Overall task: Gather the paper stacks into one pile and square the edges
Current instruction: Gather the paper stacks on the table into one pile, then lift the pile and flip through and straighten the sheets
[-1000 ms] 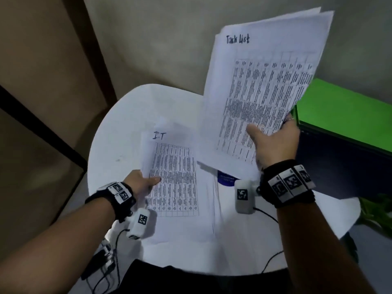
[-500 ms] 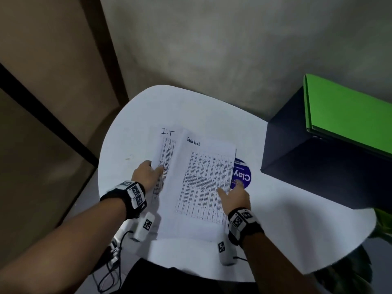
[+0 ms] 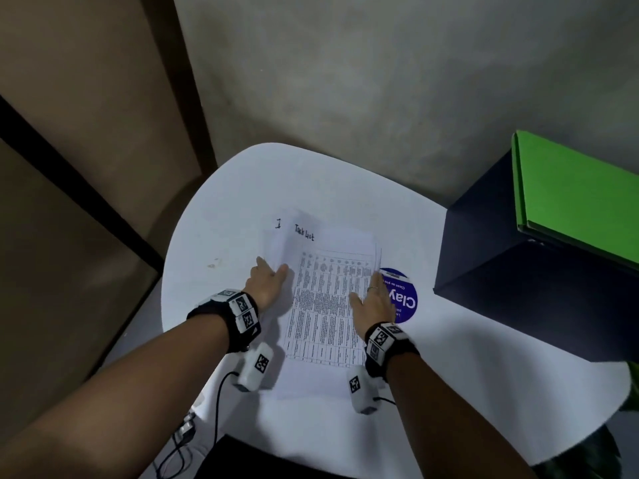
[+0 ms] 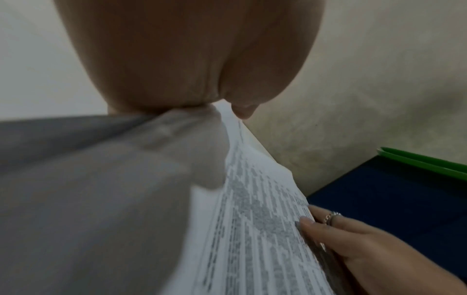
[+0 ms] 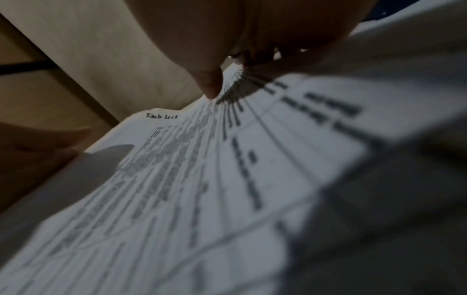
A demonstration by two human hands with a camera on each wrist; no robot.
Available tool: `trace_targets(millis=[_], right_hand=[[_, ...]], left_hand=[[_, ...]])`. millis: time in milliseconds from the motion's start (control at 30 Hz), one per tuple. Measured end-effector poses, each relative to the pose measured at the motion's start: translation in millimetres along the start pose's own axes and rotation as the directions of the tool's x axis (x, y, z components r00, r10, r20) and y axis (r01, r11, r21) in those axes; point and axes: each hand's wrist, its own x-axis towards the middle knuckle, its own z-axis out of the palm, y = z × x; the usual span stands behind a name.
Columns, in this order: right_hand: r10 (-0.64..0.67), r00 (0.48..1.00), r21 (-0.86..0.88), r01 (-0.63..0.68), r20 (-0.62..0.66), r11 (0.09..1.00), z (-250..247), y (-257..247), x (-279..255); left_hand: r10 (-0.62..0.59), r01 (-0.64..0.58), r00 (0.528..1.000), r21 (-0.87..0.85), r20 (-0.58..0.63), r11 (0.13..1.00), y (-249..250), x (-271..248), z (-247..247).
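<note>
One pile of printed sheets (image 3: 325, 305) lies on the white table (image 3: 242, 188). Its top sheet is headed "Task List". A sliver of the lower stack (image 3: 276, 236) sticks out at the left, showing only an "I". My left hand (image 3: 271, 276) holds the pile's left edge, which curls upward, with the thumb (image 4: 243, 112) over the paper (image 4: 252, 219). At the pile's right edge, my right hand (image 3: 375, 299) has its thumb (image 5: 209, 87) pressed on the top sheet (image 5: 189, 179) and its ringed fingers (image 4: 331, 216) along the side.
A round blue "Clay" sticker (image 3: 406, 299) shows just right of the pile. At the right stands a dark box (image 3: 518, 271) with a green folder (image 3: 570, 195) on top. Cables (image 3: 214, 409) hang off the near left table edge. The wall rises close behind.
My right hand brought the "Task List" stack down from the air onto the other stack, then slid it left until it nearly covers it. My left hand stayed at the left edge.
</note>
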Motion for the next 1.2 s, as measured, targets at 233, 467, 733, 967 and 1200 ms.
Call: trace_targets(millis=[233, 467, 733, 967, 1200], right_hand=[[0.099, 0.991, 0.360, -0.062, -0.085, 0.931, 6.8, 7.4, -0.9], [0.136, 0.990, 0.730, -0.073, -0.028, 0.680, -43.0, 11.5, -2.8], [-0.156, 0.919, 0.795, 0.391, -0.361, 0.464, -140.9, -50.0, -58.8], [-0.177, 0.913, 0.735, 0.402, -0.368, 0.547, -127.4, -52.3, -93.4], [-0.180, 0.795, 0.661, 0.588, -0.580, 0.465, -146.3, -72.5, -96.9]], left_hand=[[0.089, -0.074, 0.990, 0.134, -0.113, 0.988, 11.6, 3.1, 2.8], [0.400, -0.408, 0.911, -0.339, -0.096, 0.848, 29.5, -42.9, -20.9], [0.599, -0.652, 0.755, -0.408, -0.268, 0.639, 95.3, -92.5, -44.9], [0.652, -0.707, 0.707, -0.291, -0.275, 0.645, 80.1, -108.6, -27.3], [0.559, -0.605, 0.796, -0.310, -0.232, 0.734, 77.4, -97.3, -46.5]])
